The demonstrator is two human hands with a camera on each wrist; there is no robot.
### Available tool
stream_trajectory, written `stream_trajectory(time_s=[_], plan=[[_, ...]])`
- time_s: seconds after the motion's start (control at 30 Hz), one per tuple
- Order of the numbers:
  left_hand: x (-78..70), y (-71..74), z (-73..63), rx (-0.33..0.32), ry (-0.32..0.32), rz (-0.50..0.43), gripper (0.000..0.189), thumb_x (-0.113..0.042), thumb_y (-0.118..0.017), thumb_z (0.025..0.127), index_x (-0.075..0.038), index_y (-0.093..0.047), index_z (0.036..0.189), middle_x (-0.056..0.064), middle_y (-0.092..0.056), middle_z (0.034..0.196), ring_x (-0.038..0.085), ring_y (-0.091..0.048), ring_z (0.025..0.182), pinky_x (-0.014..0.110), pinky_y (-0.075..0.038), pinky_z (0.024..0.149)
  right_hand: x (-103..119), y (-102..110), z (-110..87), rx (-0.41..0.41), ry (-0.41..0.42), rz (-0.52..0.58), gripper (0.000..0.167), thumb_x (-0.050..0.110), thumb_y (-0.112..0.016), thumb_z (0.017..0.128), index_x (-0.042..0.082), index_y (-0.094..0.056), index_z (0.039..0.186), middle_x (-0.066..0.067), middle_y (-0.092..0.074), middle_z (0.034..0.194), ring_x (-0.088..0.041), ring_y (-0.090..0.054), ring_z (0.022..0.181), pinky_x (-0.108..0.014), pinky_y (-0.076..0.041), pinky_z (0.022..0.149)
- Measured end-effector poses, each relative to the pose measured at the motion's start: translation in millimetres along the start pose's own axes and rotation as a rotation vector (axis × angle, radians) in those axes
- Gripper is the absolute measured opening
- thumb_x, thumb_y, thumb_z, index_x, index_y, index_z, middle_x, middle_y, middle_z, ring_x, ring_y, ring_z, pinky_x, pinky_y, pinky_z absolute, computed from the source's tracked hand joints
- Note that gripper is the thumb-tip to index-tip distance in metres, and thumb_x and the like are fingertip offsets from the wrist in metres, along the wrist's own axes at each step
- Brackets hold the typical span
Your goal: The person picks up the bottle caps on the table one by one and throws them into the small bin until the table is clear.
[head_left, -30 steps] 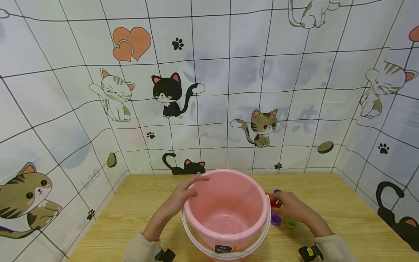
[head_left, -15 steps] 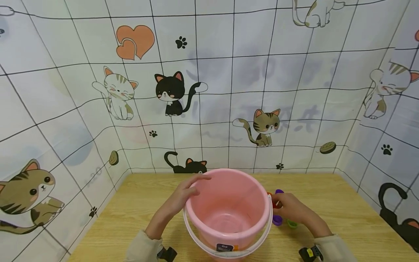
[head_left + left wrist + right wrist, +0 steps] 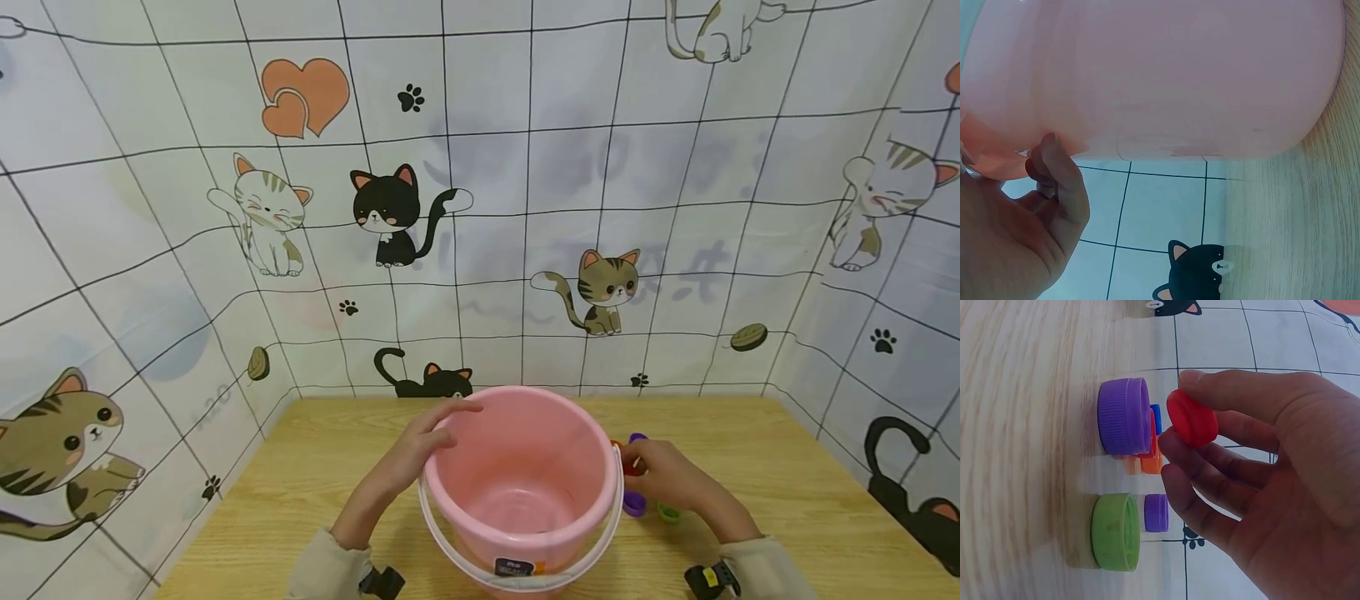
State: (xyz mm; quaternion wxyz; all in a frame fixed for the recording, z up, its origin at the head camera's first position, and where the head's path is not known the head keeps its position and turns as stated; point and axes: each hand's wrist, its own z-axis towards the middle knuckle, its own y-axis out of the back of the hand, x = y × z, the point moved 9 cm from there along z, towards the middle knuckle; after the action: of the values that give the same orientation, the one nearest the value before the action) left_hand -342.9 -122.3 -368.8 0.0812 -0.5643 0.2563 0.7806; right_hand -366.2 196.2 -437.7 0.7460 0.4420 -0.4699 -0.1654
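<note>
A pink bucket (image 3: 525, 537) stands on the table, its mouth tilted toward me and its white handle (image 3: 480, 573) hanging down at the front. My left hand (image 3: 414, 450) grips the bucket's left rim; in the left wrist view its fingers (image 3: 1063, 181) curl at the pink wall. To the bucket's right, my right hand (image 3: 666, 477) pinches a red bottle cap (image 3: 1192, 419) between thumb and fingers, above the table. Close to that hand lie a large purple cap (image 3: 1122, 417) and a green cap (image 3: 1115, 531).
Beyond the large purple cap sit an orange cap (image 3: 1154, 461) and a blue cap (image 3: 1156, 415), partly hidden. A small purple cap (image 3: 1156, 512) lies behind the green one. The wooden table (image 3: 300, 500) meets a cat-print cloth (image 3: 487, 208) at the back and sides.
The head view shifts slightly. Both hands keep their places, the left at the bucket's rim and the right beside it with the red bottle cap.
</note>
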Motion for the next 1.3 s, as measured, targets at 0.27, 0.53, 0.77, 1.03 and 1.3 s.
stream_trajectory(time_s=[0.27,0.53,0.77,1.03,1.3], plan=[[0.5,0.2,-2.1,-0.003,0.004,-0.005,0.052,-0.01,-0.046,0.095,-0.017,-0.057,0.145,0.023,-0.05,0.148,0.041,-0.073,0.089,0.043,-0.063,0.073,-0.4,-0.4,-1.9,0.0,-0.03,0.003,0.012,0.027,-0.078,0.09,0.018,-0.074,0.096,0.008,-0.069,0.088,-0.001,-0.059,0.077,-0.023,-0.052,0.063],[1.2,0.5,-2.2,-0.01,0.007,-0.002,0.052,-0.01,-0.046,0.094,-0.017,-0.058,0.144,0.023,-0.051,0.147,0.041,-0.073,0.087,0.042,-0.063,0.073,-0.2,-0.7,-2.5,0.004,-0.045,0.002,0.011,0.026,-0.078,0.089,0.018,-0.074,0.096,0.008,-0.069,0.088,-0.002,-0.059,0.077,-0.023,-0.052,0.063],[-0.5,0.6,-2.2,-0.006,-0.003,-0.004,0.052,-0.009,-0.046,0.094,-0.017,-0.058,0.144,0.022,-0.051,0.147,0.042,-0.072,0.086,0.042,-0.063,0.072,3.5,1.2,-2.8,-0.007,-0.026,0.002,0.009,0.026,-0.078,0.09,0.02,-0.074,0.095,0.01,-0.069,0.087,-0.001,-0.059,0.076,-0.023,-0.052,0.064],[-0.9,1.0,-2.5,-0.008,-0.007,0.007,0.053,-0.009,-0.046,0.093,-0.017,-0.058,0.144,0.021,-0.05,0.148,0.039,-0.072,0.087,0.038,-0.063,0.072,4.9,1.8,-2.8,-0.012,-0.02,0.004,0.01,0.027,-0.078,0.09,0.019,-0.074,0.096,0.01,-0.069,0.087,-0.001,-0.058,0.077,-0.023,-0.052,0.064],[-1.5,0.6,-2.3,-0.003,-0.01,0.001,0.053,-0.009,-0.045,0.093,-0.016,-0.058,0.144,0.022,-0.051,0.147,0.039,-0.072,0.084,0.038,-0.063,0.071,5.6,1.7,-3.2,-0.014,-0.021,0.004,0.012,0.028,-0.077,0.091,0.018,-0.074,0.096,0.01,-0.068,0.087,-0.001,-0.058,0.077,-0.023,-0.052,0.064]])
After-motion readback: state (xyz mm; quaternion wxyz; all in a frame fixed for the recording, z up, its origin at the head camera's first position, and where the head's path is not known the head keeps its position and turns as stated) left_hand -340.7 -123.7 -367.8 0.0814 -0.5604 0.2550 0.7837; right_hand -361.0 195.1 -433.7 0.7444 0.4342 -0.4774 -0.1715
